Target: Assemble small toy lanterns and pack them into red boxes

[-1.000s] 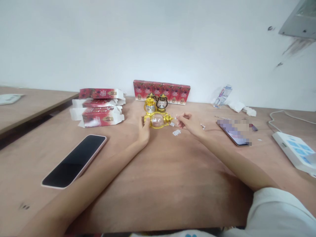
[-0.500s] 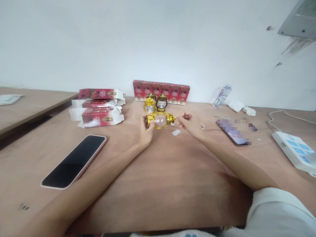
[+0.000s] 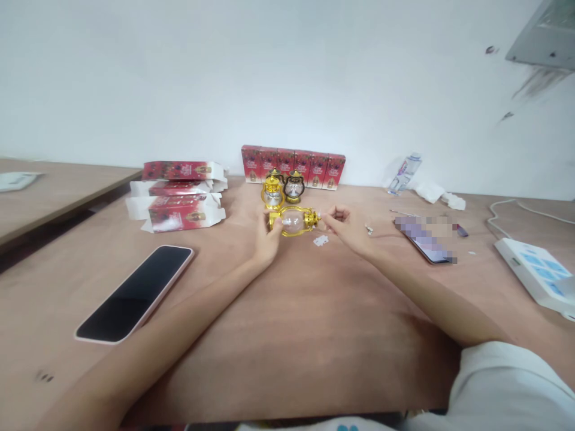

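A small gold lantern (image 3: 294, 221) with a clear globe lies sideways between my hands, its base to the left and its top to the right. My left hand (image 3: 267, 236) is closed around the base, thumb along the near side. At the other end, the fingers of my right hand (image 3: 339, 224) are pinched together on the tip of the lantern's top; any small part between them is too small to make out. Just beyond stand another gold lantern (image 3: 272, 193) and a dark bronze lantern (image 3: 294, 187), with a further bronze one partly hidden behind.
Red printed boxes (image 3: 294, 164) stand in a row against the wall. Opened red cartons (image 3: 179, 212) lie at left, above a black-screened phone (image 3: 135, 293). White scraps (image 3: 320, 240) lie near my right hand. Further right are another phone (image 3: 422, 242), crumpled tissue (image 3: 430, 191) and a power strip (image 3: 534, 275).
The held lantern has turned and dipped slightly in my hands. Both hands stay almost where they were, and the other things have not moved.
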`<state>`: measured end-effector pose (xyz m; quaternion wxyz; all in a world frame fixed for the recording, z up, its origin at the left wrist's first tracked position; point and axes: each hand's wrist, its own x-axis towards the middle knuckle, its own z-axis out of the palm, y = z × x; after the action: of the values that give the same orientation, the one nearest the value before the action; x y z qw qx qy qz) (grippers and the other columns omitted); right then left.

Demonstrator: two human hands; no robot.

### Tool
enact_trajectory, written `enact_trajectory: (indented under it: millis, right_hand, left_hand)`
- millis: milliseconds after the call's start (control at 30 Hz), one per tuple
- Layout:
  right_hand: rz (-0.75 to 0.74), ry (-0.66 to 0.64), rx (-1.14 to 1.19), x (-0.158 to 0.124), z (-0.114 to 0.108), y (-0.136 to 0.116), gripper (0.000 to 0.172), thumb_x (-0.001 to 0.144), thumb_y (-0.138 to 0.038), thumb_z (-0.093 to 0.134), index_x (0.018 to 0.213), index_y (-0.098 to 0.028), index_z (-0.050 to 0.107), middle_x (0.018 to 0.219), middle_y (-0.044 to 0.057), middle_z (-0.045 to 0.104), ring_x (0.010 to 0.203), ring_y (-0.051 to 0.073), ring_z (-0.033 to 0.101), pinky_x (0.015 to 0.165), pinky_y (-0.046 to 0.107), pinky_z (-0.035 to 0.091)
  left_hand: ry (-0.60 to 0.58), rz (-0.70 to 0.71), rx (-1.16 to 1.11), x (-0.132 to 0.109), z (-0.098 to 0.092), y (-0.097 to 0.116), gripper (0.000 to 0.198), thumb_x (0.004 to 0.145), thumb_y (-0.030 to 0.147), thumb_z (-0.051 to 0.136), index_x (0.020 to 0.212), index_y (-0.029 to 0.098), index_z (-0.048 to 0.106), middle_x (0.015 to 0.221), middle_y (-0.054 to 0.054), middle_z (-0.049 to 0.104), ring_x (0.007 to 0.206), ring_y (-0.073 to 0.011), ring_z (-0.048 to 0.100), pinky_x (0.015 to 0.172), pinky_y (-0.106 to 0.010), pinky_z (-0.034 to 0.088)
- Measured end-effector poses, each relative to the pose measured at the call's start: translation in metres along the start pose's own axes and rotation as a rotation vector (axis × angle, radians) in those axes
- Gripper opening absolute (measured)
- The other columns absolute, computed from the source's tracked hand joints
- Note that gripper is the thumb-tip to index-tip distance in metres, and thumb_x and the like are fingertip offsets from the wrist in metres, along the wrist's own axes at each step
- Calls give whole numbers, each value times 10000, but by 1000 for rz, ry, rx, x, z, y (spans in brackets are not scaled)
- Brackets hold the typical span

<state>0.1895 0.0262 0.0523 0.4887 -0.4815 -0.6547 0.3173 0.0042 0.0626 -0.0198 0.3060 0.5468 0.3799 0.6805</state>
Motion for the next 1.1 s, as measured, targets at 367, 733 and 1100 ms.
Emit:
enact_trajectory:
  millis: [367,733,1100]
  right_hand:
    - [-71,64,-43,0,-7,-19,244,756,-336,576,597,-188,466,529,-55,467,498,76,428,503,219,336]
    - [-223,132,-38,13,-39,-39,348,701,-478,683,592,-171,561,531,-33,498,486,69,393,466,220,305]
    - [-41,-128,-79,18,-18,-4,396,651,-550,688,641,-162,610,598,3,608,550,108,519,544,245,409]
  left_hand:
    - [-31,-238,-23,1,2,-10,315,792,472,526,918,184,545,919,-32,624,924,-188,584,840,-321,468]
    - [-736,-194,61,-11,6,26,537,639,422,746,1068,149,573,1070,-71,647,991,-229,596,869,-336,463]
    - [-881,33,333,-11,2,23,541,631,425,748,1072,145,608,1059,-82,668,994,-254,610,901,-375,455]
